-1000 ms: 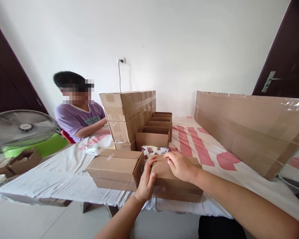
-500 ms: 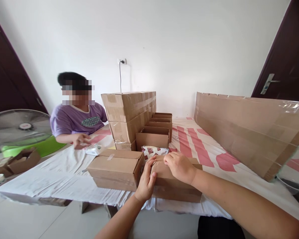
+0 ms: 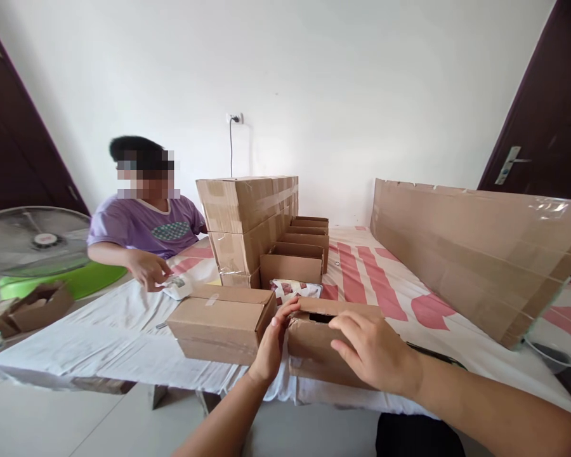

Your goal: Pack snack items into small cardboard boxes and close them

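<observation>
A small brown cardboard box (image 3: 314, 346) lies at the near edge of the table, its top flap slightly ajar with a dark gap showing. My left hand (image 3: 271, 343) presses flat against the box's left end, fingers straight and together. My right hand (image 3: 374, 349) is over the near right part of the box with its fingers loosely curled and apart, holding nothing. A closed box of the same kind (image 3: 221, 320) sits just left of my left hand.
Behind stand a stack of taped boxes (image 3: 247, 219), a row of open boxes (image 3: 297, 254) and a red-and-white packet (image 3: 295, 289). A large flat cardboard sheet (image 3: 480, 247) stands on the right. A person in a purple shirt (image 3: 143, 228) touches a white item (image 3: 178, 287). A fan (image 3: 33, 244) stands left.
My right hand has drawn back from the box's top toward its near edge, and the flap now gapes. My left hand straightened against the box's end. The other person reached to the white item.
</observation>
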The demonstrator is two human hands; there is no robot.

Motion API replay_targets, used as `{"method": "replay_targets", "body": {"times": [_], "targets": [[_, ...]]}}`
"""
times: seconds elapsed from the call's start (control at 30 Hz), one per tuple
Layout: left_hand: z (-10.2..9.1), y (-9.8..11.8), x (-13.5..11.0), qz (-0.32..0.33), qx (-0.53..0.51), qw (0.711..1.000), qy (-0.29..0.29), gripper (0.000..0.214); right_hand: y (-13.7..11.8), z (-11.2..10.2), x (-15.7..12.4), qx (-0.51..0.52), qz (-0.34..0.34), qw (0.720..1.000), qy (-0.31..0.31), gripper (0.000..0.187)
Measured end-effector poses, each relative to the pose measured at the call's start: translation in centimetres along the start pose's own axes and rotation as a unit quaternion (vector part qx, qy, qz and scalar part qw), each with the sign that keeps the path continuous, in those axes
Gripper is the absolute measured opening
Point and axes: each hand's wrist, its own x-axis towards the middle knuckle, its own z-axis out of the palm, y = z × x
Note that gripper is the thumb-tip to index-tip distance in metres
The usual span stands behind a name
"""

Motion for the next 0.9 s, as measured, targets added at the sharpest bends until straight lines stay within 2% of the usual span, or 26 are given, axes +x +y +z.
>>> {"method": "replay_targets", "body": {"times": [0.07,0.2,0.3,0.37,0.47,0.57,0.63,0.73,0.77,0.83,0.9], "targets": [[0.1,0.4,0.0,-0.035,-0.031,0.999,-0.022,0.050,-1.1,-0.3,-1.1,-0.034,-0.023,0.999,-0.028,0.016],[-0.1,1.2,-0.3,-0.050,-0.058,0.992,-0.100,0.078,-3.2,0.1,-3.1,-0.084,-0.043,0.992,-0.081,0.021],[-0.4,1.9,-0.6,-0.051,-0.034,0.991,-0.122,0.078,-4.2,0.9,-4.6,-0.090,-0.039,0.991,-0.095,0.032],[-0.6,2.2,-0.7,-0.061,-0.017,0.992,-0.110,0.061,-4.4,1.4,-5.7,-0.070,-0.044,0.990,-0.116,0.033],[-0.5,2.7,-0.7,-0.034,0.008,0.997,-0.066,0.041,-4.1,1.7,-6.6,-0.058,-0.067,0.986,-0.144,0.026],[-0.4,2.9,-0.6,-0.015,0.035,0.998,-0.046,0.037,-3.3,1.4,-6.6,-0.103,-0.117,0.977,-0.148,0.020],[-0.2,2.8,-0.5,-0.008,0.047,0.998,-0.043,0.038,-2.8,0.8,-6.2,-0.139,-0.127,0.970,-0.153,0.028],[-0.1,2.8,-0.3,-0.004,0.058,0.998,-0.039,0.041,-2.1,-0.6,-5.5,-0.186,-0.092,0.966,-0.155,0.061],[-0.1,2.8,-0.2,-0.008,0.062,0.997,-0.039,0.040,-2.0,-1.1,-5.3,-0.196,-0.079,0.965,-0.153,0.068],[0.0,2.9,-0.1,-0.017,0.072,0.997,-0.038,0.039,-1.7,-2.3,-4.9,-0.200,-0.058,0.966,-0.152,0.069],[0.2,3.0,0.0,-0.024,0.080,0.996,-0.037,0.037,-1.3,-3.3,-4.5,-0.205,-0.031,0.966,-0.152,0.056]]}}
